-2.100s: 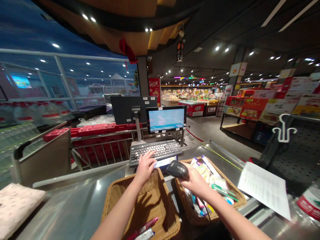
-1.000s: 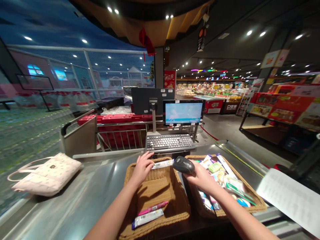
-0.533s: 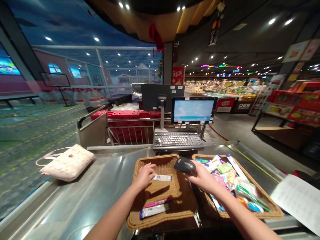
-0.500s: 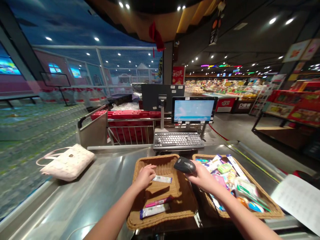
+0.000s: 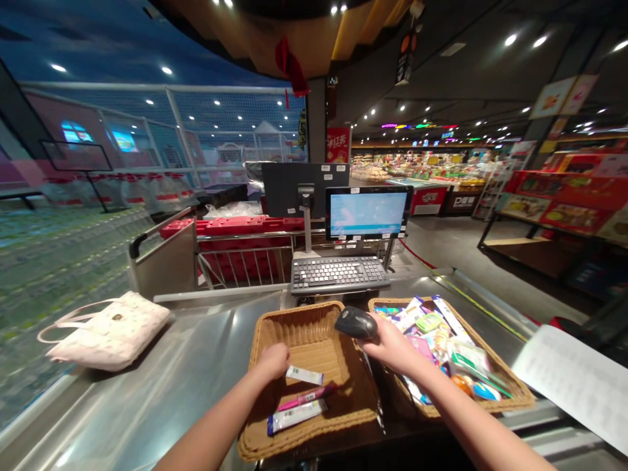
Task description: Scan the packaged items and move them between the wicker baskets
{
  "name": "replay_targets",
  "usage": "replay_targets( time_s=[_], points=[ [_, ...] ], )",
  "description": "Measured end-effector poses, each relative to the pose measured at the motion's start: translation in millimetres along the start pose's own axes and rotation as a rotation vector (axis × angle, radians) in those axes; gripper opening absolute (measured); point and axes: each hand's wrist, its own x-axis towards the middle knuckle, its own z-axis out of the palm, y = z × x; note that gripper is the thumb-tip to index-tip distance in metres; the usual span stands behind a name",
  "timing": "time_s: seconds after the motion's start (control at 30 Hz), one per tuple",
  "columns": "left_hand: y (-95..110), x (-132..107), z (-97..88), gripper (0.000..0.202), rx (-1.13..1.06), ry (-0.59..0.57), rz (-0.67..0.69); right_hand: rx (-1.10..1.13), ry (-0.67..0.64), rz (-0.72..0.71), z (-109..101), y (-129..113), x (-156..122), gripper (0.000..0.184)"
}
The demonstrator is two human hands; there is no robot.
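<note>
My left hand (image 5: 275, 361) is inside the left wicker basket (image 5: 258, 366), its fingers closed at the left end of a slim white packet (image 5: 305, 375). That packet carries printed marks and a blue right end; my fingertips are mostly hidden. Below it in the same basket lie a pink pen-like item (image 5: 305, 398) with a barcode label and another white packet (image 5: 298, 417) with a blue end. A black handheld barcode scanner (image 5: 354, 323) is gripped in my right hand (image 5: 387, 341), over the basket's right rim and pointing left.
To the right, a second wicker basket (image 5: 520, 392) holds many small colourful packaged goods. A keyboard (image 5: 339, 273) and a lit screen (image 5: 369, 214) stand behind the baskets. A pale handbag (image 5: 110, 333) sits on the metal counter (image 5: 196, 366); white paper (image 5: 579, 386) lies far right.
My left hand has drawn toward me with the white packet, which now lies closer to the pink item. The whole view has shifted slightly. My right hand still holds the scanner.
</note>
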Motion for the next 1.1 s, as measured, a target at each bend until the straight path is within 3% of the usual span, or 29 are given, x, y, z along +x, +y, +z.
replay_targets(
  time_s=[0.13, 0.27, 0.4, 0.57, 0.8, 0.97, 1.1],
  points=[
    [1.8, -3.0, -0.1, 0.018, 0.164, -0.052, 0.055, 0.004, 0.025, 0.04, -7.4, 6.2, -8.8, 0.021],
    [23.9, -2.7, -6.2, 0.014, 0.244, -0.023, 0.166, -0.018, 0.058, 0.089, -20.7, 18.0, -18.3, 0.026],
    [68.0, 3.6, -25.4, 0.025, 0.209, 0.084, 0.366, -0.066, 0.101, 0.152, -41.7, 33.0, -28.9, 0.022],
    [140.0, 15.5, -40.3, 0.027, 0.021, 0.219, 0.604, -0.135, 0.195, 0.236, -79.2, 49.1, -44.5, 0.018],
    [222.2, 36.1, -19.4, 0.033, -0.007, 0.198, 0.767, -0.13, 0.278, 0.282, -121.5, 66.0, -67.6, 0.019],
    [255.9, 48.2, -2.0, 0.037, -0.016, 0.191, 0.792, -0.118, 0.335, 0.296, -134.4, 76.8, -80.5, 0.02],
    [272.5, 53.4, 8.4, 0.028, 0.004, 0.215, 0.773, -0.126, 0.361, 0.303, -141.1, 84.1, -85.9, 0.017]
  ],
)
